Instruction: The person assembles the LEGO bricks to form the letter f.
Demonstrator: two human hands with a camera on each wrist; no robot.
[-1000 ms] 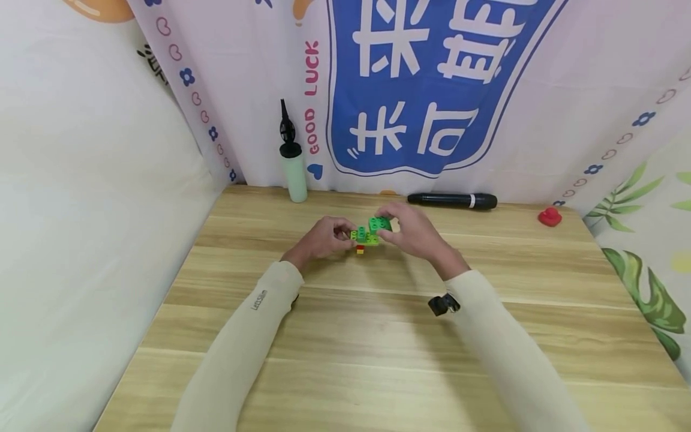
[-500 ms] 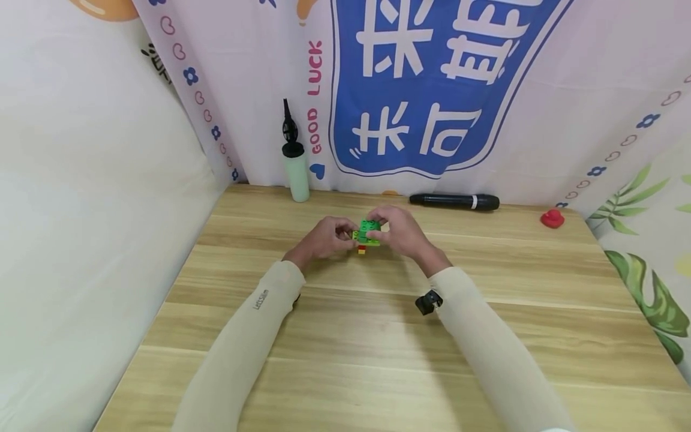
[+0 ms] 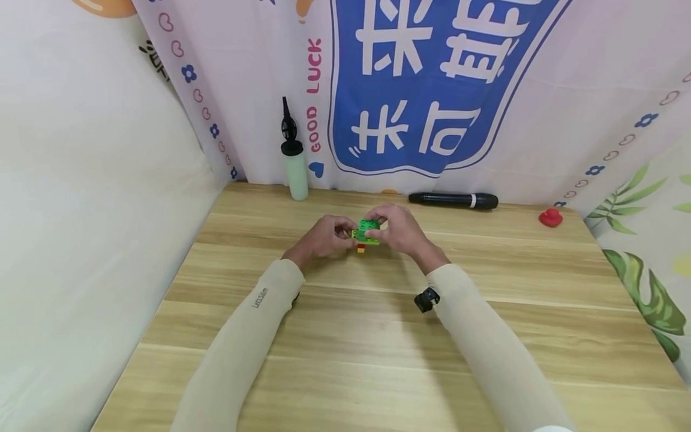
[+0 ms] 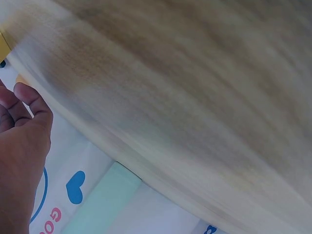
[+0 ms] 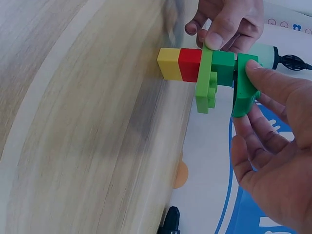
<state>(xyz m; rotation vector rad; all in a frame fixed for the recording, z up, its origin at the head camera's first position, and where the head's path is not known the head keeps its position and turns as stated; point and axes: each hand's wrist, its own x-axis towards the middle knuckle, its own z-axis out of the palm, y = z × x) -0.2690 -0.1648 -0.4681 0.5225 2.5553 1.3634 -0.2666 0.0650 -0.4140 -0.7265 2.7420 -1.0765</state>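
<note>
A small stack of toy building bricks stands on the wooden table, shown side-on in the right wrist view. Its yellow brick (image 5: 168, 64) is at the table, then come a red brick (image 5: 189, 65), a flat lime-green brick (image 5: 204, 85) and a small green brick (image 5: 223, 68). My left hand (image 3: 327, 236) pinches one end of the lime-green brick, thumb on top. Between thumb and fingers, my right hand (image 3: 400, 230) holds a larger green brick (image 5: 246, 87) right over the small green one, with a thin dark gap showing between them.
At the back edge stand a pale green hand pump (image 3: 296, 174) with a black nozzle and, farther right, a black microphone-like stick (image 3: 452, 201) lying flat. A red rubber duck (image 3: 550, 217) sits at the back right. A printed cloth (image 3: 259, 120) hangs behind the table (image 3: 351, 348).
My right hand has moved left, bringing the larger green brick from beside the small green brick to over it. The left hand keeps its place at the lime-green brick.
</note>
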